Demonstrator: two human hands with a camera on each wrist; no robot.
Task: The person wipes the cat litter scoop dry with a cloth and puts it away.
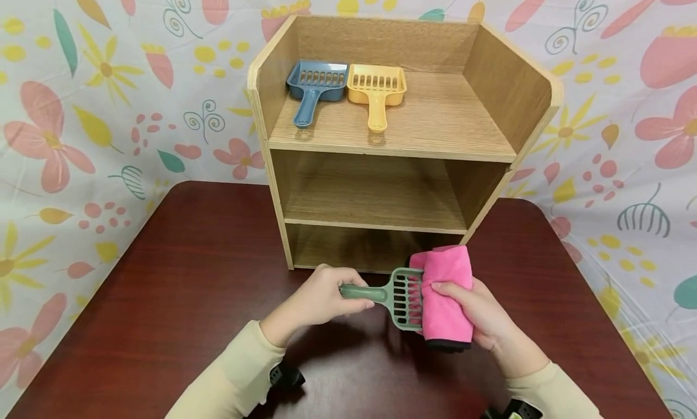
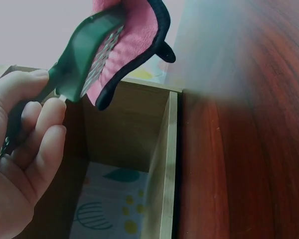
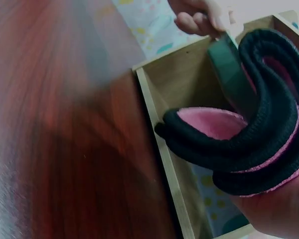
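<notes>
By its handle, my left hand holds a green slotted litter scoop, level above the table in front of the shelf. My right hand grips a folded pink cloth with black edging, thumb on top. The cloth wraps around the far end of the scoop and hides its front edge. In the left wrist view the pink cloth lies against the slots of the green scoop. In the right wrist view the cloth's black-edged folds curve around the scoop.
A wooden shelf unit stands at the back of the dark red table. On its top level a blue scoop and a yellow scoop lie side by side, handles forward. A floral curtain hangs behind.
</notes>
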